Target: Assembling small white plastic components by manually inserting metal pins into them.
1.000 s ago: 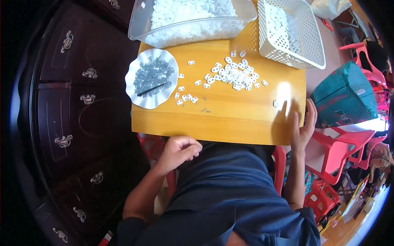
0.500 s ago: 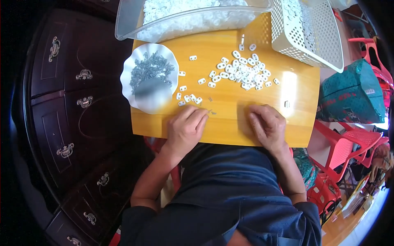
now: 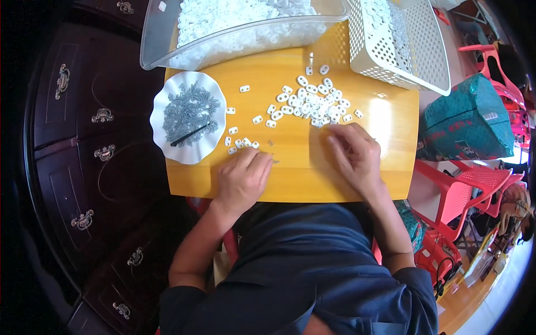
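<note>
My left hand (image 3: 244, 176) rests near the table's front edge, its fingers pressed together. Whatever they may hold is hidden. Just beyond its knuckles lie a few small white two-hole plastic pieces (image 3: 233, 151), and tiny grey pins (image 3: 276, 162) are beside its fingertips. To the right, my right hand (image 3: 360, 156) reaches forward with bent fingers, thumb and forefinger apart. Its fingertips are at the near edge of a loose heap of white two-hole plastic pieces (image 3: 315, 103); I see nothing held in it.
A white scalloped dish (image 3: 158, 114) at left holds many grey pins and a thin black stick (image 3: 190, 135). A clear bin (image 3: 245, 42) of white pieces and a perforated white basket (image 3: 385, 70) stand at the back. Beyond the table's right edge are a teal bag (image 3: 466, 117) and red chairs (image 3: 469, 190).
My right hand has moved forward to the heap, its fingers opening out. The left hand stays nearly where it was. The whole view has shifted slightly.
</note>
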`<state>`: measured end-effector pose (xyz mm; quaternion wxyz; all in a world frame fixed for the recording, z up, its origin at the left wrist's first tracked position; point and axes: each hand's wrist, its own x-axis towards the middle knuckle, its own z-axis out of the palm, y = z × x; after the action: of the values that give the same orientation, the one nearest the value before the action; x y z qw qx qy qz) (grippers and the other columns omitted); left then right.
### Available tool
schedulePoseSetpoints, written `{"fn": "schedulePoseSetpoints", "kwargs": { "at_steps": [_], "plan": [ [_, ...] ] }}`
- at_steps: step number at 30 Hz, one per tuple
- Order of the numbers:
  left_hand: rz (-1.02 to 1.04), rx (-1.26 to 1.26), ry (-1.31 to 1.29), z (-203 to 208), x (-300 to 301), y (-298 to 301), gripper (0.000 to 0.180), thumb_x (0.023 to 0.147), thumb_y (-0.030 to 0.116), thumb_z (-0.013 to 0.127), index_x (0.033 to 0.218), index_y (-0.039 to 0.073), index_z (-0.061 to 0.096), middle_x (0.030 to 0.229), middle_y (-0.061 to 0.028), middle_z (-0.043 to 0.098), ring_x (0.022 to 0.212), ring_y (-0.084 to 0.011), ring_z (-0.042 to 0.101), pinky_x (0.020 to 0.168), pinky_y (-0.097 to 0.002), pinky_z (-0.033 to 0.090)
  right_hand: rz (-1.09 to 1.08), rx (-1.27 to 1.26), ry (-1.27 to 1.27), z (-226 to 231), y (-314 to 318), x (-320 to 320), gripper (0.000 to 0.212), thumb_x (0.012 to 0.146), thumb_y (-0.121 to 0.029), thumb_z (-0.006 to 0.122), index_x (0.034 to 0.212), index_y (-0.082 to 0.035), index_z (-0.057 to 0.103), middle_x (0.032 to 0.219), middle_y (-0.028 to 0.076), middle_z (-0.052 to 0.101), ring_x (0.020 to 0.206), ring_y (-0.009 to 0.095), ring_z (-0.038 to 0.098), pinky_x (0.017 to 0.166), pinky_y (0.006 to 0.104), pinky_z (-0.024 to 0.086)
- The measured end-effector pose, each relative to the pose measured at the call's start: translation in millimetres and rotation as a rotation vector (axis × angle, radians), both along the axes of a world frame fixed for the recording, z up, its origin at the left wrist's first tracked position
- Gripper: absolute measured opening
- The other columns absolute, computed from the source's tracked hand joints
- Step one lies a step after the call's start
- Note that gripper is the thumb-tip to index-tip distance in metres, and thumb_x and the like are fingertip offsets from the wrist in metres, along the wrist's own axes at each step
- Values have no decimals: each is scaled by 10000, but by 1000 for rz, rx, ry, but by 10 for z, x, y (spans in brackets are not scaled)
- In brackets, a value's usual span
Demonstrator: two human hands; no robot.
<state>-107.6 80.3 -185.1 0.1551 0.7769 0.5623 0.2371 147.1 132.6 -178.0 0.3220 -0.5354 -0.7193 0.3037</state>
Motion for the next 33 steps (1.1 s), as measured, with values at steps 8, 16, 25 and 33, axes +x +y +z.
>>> {"fn": "schedulePoseSetpoints", "kwargs": {
  "at_steps": [8,16,25,33],
  "plan": [
    [-17,-105,-69,86,12,12,119,894,34,692,950,59,590,867,-112,628,750,-344,656,645,-433,520,-1,227,-204,-85,150,-149,139,872,-134,740,1004,-114,702,883,64,652,712,282,672,603,383,546],
    [-5,-146,-271,117,181,-83,145,909,-2,660,988,46,549,889,-144,644,796,-370,665,669,-447,527,39,322,-243,-81,171,-75,116,867,-126,739,967,-111,684,885,64,645,689,257,667,590,371,534],
    [77,-271,-469,202,561,13,150,904,-52,625,1025,21,575,821,-130,650,675,-283,685,588,-361,544,-51,122,13,-80,79,216,106,911,-64,726,995,-68,661,789,116,674,671,260,680,594,324,525],
    [64,-287,-594,258,892,196,122,883,-78,664,977,-1,653,861,-94,674,694,-167,681,604,-272,540,-125,-289,594,-66,-29,530,86,987,-41,668,1066,-7,665,827,1,672,725,55,614,651,232,498]
  ]
}}
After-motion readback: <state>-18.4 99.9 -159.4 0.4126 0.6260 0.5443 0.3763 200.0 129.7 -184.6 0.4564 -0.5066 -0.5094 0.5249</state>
